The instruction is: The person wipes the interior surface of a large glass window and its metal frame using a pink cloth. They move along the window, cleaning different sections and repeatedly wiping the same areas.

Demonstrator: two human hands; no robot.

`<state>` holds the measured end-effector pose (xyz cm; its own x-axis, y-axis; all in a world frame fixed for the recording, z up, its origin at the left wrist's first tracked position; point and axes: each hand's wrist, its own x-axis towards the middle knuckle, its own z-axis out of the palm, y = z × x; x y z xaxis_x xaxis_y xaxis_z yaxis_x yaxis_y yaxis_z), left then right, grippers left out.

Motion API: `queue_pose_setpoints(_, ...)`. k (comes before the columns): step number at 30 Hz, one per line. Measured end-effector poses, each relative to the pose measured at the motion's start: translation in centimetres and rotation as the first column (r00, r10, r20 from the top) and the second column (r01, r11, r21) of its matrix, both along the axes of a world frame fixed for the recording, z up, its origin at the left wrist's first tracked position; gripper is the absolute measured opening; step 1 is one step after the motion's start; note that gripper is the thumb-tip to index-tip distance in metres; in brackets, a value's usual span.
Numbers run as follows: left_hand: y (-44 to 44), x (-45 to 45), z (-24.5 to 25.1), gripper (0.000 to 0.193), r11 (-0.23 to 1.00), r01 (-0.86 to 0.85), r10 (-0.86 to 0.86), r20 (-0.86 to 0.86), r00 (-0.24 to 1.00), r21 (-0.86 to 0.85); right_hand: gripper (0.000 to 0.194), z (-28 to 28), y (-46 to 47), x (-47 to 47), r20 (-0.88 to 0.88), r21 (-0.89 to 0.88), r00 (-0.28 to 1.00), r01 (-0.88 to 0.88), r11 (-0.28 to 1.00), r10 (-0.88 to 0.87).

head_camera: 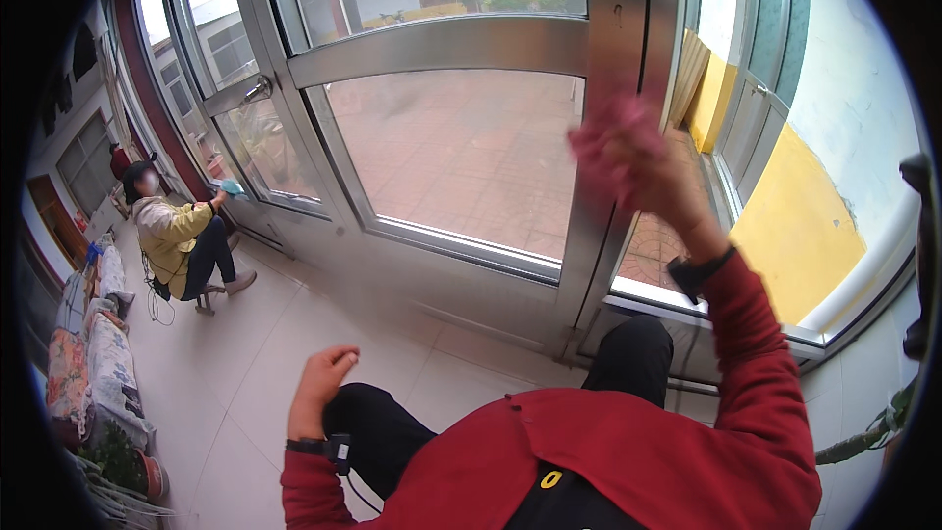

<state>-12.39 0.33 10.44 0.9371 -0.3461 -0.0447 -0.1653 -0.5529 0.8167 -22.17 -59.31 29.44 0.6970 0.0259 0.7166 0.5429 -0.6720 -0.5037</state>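
Note:
My right hand [655,177] is raised, shut on a crumpled pink cloth [618,136], which is blurred. Cloth and hand overlap the hinge-side stile [589,235] of a metal-framed glass door; whether the cloth touches the metal I cannot tell. The door's lower glass pane [456,154] lies to the left of the cloth. My left hand [324,379] hovers by my left knee, its fingers loosely curled with nothing visible in them. A lever door handle [257,90] sits on the neighbouring frame, well beyond my left hand.
A person [173,228] sits on a low stool [208,300] at left, holding a bluish cloth [232,187] at the window frame. Cloth-covered seating [114,361] and a potted plant [153,475] line the far left. A plant stem [854,447] reaches in at right.

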Motion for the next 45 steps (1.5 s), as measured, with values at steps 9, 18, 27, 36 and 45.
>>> queue_pose_setpoints(9,1.2,1.8,20.6,0.027,0.834,0.222,-0.041,0.344,0.938,-0.505,0.052,18.8,0.6,1.4,0.743,-0.574,0.665,0.574,0.584,0.076)
queue_pose_setpoints(18,-6.5,13.5,8.1,0.033,0.336,0.148,0.236,0.235,0.943,-0.93,0.059,11.5,9.0,14.9,0.825,-0.419,0.524,0.817,0.396,-0.21)
queue_pose_setpoints(27,-9.5,17.9,-1.7,0.025,0.56,-0.098,0.079,-0.065,0.995,-0.823,0.048,11.2,18.6,27.8,0.864,-0.408,0.478,0.847,0.341,-0.155)
queue_pose_setpoints(36,-7.0,19.2,-1.5,0.026,0.659,-0.122,0.167,-0.014,0.986,-0.742,0.045,11.3,27.2,39.6,0.856,-0.474,0.517,0.793,0.384,-0.011)
queue_pose_setpoints(45,-6.2,18.7,-0.4,0.027,0.643,-0.111,0.138,-0.028,0.99,-0.757,0.016,11.3,36.2,51.3,0.882,-0.458,0.43,0.688,0.563,0.192)
